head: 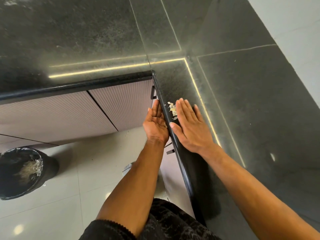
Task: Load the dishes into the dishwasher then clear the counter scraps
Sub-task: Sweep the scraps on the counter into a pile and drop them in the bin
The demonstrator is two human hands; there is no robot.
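— Head view: where are the scraps (172, 110) lying?
— On the counter (233, 104) edge, touching the flat right hand (189, 126), fingers pressed together; left hand (155, 124) is waiting cupped below, fingers relaxed.

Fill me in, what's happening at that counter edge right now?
A person is clearing scraps off the dark counter. The right hand lies flat on the counter beside a small pile of pale scraps near the edge. The left hand is held open, palm up, just below the counter's rim, placed as if to catch them; a bit of scrap seems to lie in the palm already. A black bin with pale scraps inside stands on the floor to the left.
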